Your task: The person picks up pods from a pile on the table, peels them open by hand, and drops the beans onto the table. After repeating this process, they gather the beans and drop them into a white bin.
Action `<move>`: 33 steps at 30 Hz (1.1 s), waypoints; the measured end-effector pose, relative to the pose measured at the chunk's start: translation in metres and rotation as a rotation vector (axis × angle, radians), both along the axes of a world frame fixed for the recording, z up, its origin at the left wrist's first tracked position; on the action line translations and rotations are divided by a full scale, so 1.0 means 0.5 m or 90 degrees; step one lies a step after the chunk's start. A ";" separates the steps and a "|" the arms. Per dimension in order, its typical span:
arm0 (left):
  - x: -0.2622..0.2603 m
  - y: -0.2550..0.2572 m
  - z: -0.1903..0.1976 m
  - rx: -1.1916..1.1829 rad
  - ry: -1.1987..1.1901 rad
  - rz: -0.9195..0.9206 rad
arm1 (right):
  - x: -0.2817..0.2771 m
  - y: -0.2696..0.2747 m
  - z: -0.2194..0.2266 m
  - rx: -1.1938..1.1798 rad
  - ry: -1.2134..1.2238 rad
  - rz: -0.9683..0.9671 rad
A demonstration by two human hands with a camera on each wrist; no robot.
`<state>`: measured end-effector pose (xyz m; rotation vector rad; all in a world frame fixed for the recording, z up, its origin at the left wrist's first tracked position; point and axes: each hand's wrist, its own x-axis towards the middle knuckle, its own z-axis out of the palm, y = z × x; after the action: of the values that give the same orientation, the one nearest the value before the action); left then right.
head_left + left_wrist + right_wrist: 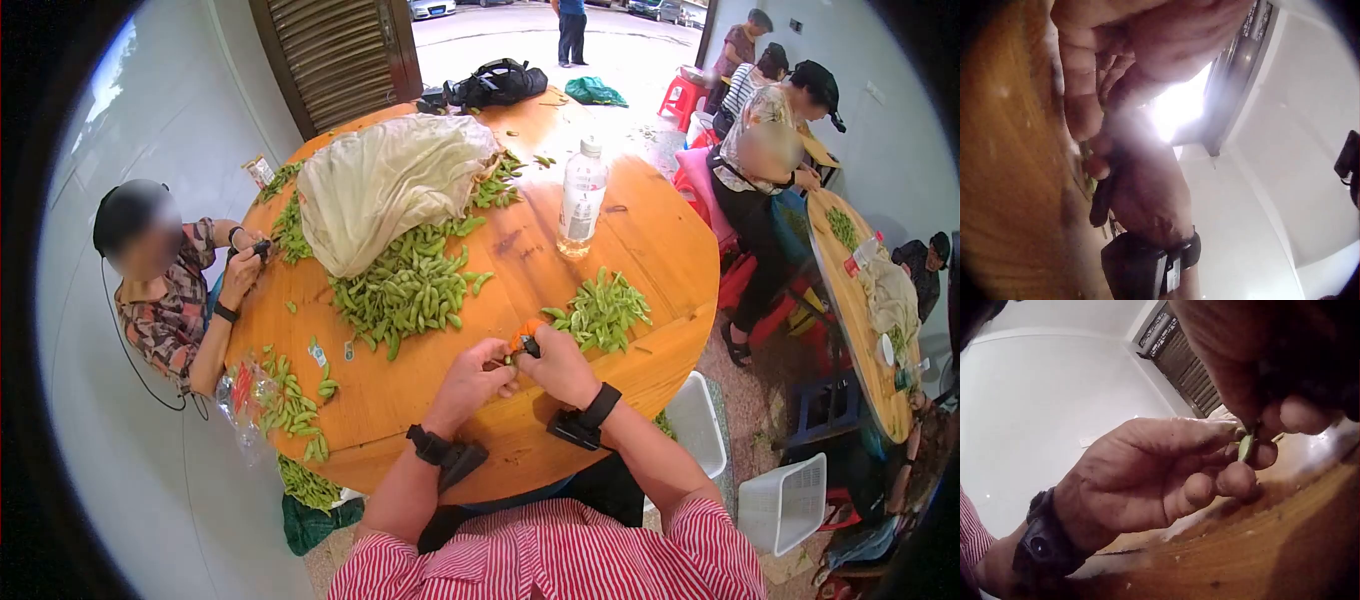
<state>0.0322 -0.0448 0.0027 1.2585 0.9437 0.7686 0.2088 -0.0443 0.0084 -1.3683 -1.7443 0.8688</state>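
Over the near edge of the round wooden table (520,440), the two hands meet. My left hand (465,385) pinches a green soybean pod (1245,449) between thumb and fingers, as the right wrist view shows. My right hand (562,372) grips a small orange-and-black tool (526,334) right at the pod; fingers cover most of it, and I cannot tell its exact kind. Just beyond the right hand lies a small pile of pods (602,312). A larger heap of pods (405,285) spreads farther back, partly under a pale cloth sack (395,185).
A plastic bottle (582,200) stands upright behind the small pile. Another person (165,290) works at the table's left side, near a clear plastic bag (243,400) and scattered pods (290,405). White baskets (783,505) stand on the floor at right, near a second table (860,300).
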 end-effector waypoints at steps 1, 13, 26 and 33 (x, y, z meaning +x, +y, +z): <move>0.000 0.002 -0.005 -0.001 -0.001 0.001 | 0.000 0.002 -0.008 -0.001 -0.001 0.001; -0.001 -0.002 -0.004 0.045 0.018 0.014 | -0.016 -0.029 0.021 0.031 -0.013 0.020; -0.007 0.000 -0.010 0.014 -0.020 0.016 | -0.013 -0.014 -0.029 -0.027 0.156 -0.068; -0.004 -0.003 0.000 0.053 0.065 0.072 | -0.018 -0.031 -0.003 0.088 0.049 -0.109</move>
<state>0.0304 -0.0463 0.0025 1.3360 1.0827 0.8451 0.2000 -0.0598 0.0070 -1.3530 -1.5726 0.6853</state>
